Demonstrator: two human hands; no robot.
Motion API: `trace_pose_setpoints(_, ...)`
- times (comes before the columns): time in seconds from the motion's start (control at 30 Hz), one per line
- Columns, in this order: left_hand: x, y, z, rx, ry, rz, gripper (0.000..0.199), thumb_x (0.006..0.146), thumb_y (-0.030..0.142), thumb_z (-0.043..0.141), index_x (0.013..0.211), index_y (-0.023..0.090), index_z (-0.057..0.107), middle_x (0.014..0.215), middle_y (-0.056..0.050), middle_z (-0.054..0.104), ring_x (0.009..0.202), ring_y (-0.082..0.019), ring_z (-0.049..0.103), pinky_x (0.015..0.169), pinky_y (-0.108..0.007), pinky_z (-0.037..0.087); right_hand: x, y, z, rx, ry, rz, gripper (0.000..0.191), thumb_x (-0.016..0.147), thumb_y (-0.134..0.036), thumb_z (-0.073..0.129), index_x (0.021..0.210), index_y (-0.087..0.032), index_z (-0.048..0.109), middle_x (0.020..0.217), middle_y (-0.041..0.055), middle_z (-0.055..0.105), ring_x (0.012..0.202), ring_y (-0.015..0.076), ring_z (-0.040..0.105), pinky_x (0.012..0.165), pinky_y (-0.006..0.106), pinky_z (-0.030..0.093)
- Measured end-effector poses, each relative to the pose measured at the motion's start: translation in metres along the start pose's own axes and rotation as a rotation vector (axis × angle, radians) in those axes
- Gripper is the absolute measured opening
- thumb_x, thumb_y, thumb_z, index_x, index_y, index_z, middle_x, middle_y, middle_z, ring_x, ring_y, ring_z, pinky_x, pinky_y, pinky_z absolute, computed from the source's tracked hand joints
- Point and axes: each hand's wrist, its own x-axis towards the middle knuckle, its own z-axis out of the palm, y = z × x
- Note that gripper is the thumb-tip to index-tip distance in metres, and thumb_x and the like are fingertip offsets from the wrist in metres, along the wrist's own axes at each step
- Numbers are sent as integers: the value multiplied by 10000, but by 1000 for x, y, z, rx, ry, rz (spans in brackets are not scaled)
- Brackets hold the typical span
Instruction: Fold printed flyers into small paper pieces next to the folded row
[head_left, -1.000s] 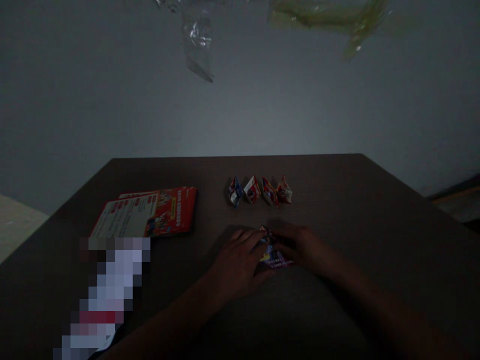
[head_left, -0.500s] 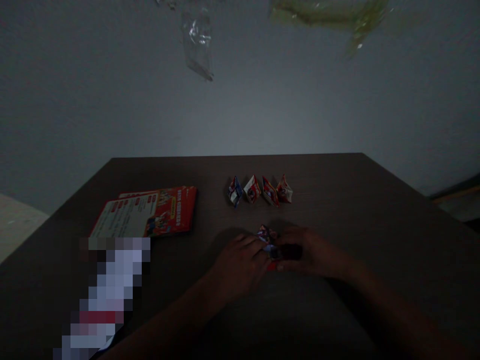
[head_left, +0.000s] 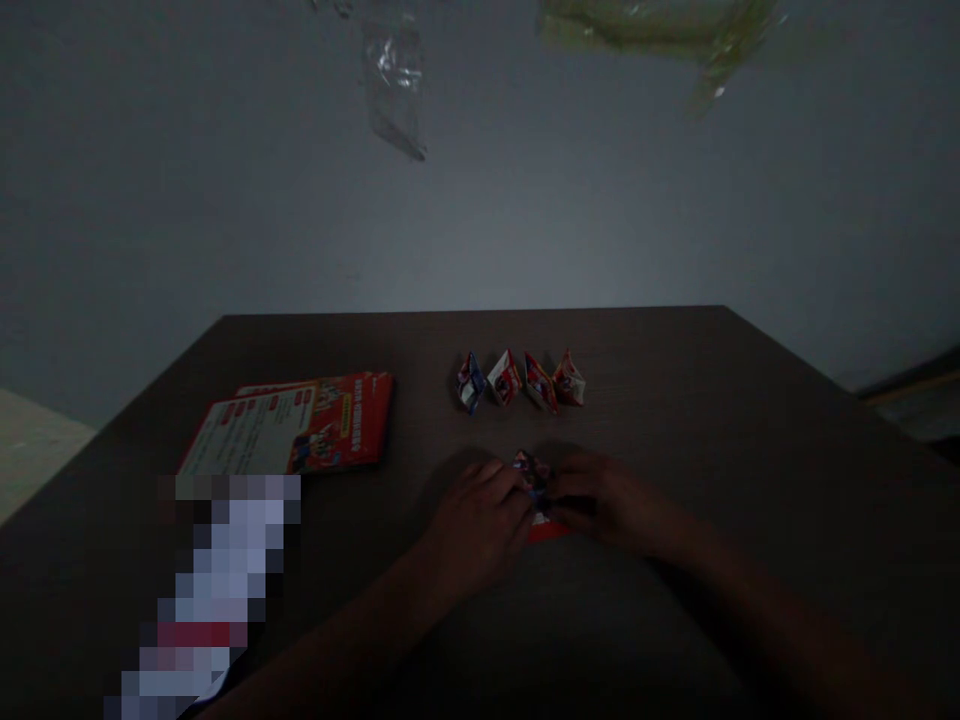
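Your left hand and right hand work a printed paper between them on the table, fingers half bent and touching it; whether either pinches it cannot be told. A red lower edge now shows between your hands where purple showed a second ago. Four folded papers stay lined up beyond; printed sheets lie stacked left.
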Motion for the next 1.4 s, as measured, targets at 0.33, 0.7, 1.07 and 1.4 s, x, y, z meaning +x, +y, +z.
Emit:
trace_pose_setpoints(0.33, 1, -4, 3, -26, -4, -77, 144, 874, 235, 492, 922, 201, 623, 972, -41, 603, 937, -210, 500, 829, -380, 433, 4, 0, 6, 7, 48, -17, 123, 851, -172, 549, 916, -201, 649, 877, 45, 647, 851, 173, 585, 788, 306, 434)
trace_pose_setpoints(0.7, 4, -3, 3, -20, -24, -173, 132, 858, 246, 503, 890, 187, 616, 932, -55, 602, 916, -223, 501, 801, -391, 407, 5, 2, 9, -39, 87, 105, 90, 841, -235, 563, 866, -166, 615, 799, 49, 641, 724, 168, 574, 652, 270, 415)
trace_pose_setpoints(1.07, 7, -3, 3, -65, -45, -228, 156, 867, 252, 495, 875, 168, 627, 894, -65, 620, 885, -215, 522, 794, -357, 412, 7, 2, 10, -27, 80, 197, 106, 825, -231, 575, 888, -169, 634, 767, 35, 648, 669, 151, 574, 589, 239, 373)
trace_pose_setpoints(1.4, 9, -6, 3, -78, -57, -318, 163, 827, 307, 561, 872, 177, 647, 882, -61, 649, 889, -220, 557, 809, -350, 413, 10, 0, 14, -18, 110, 284, 127, 799, -274, 607, 882, -185, 645, 789, 31, 674, 680, 156, 600, 585, 233, 376)
